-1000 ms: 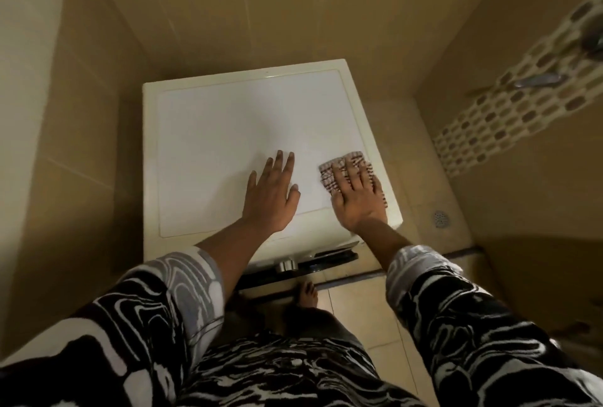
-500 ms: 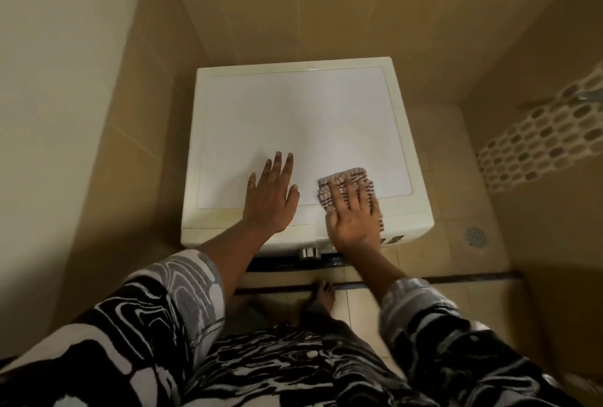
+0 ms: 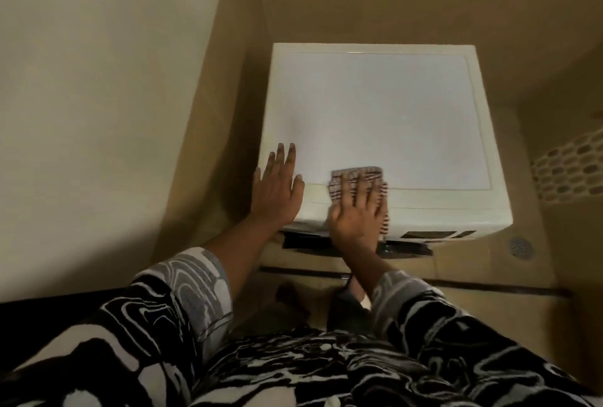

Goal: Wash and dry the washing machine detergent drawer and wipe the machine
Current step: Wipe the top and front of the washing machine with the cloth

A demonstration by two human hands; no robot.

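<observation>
The white washing machine [image 3: 391, 112] stands in a tiled corner, seen from above. My left hand [image 3: 277, 191] lies flat with straight fingers on the front left of its top. My right hand [image 3: 357, 214] presses a red-and-white checked cloth [image 3: 355, 178] flat against the top's front edge, fingers spread over it. Part of the cloth hangs over the front edge beside my right wrist. The detergent drawer is not visible; the dark control strip [image 3: 424, 235] shows below the front edge.
Beige tiled walls close in behind and on both sides of the machine. A floor drain [image 3: 520, 247] sits to the right of the machine. A band of oval mosaic tiles [image 3: 567, 171] runs along the right wall. My feet stand below the machine's front.
My right hand has slid the cloth leftward and toward the front edge, close to my left hand. My left hand has stayed in place. The view has turned left.
</observation>
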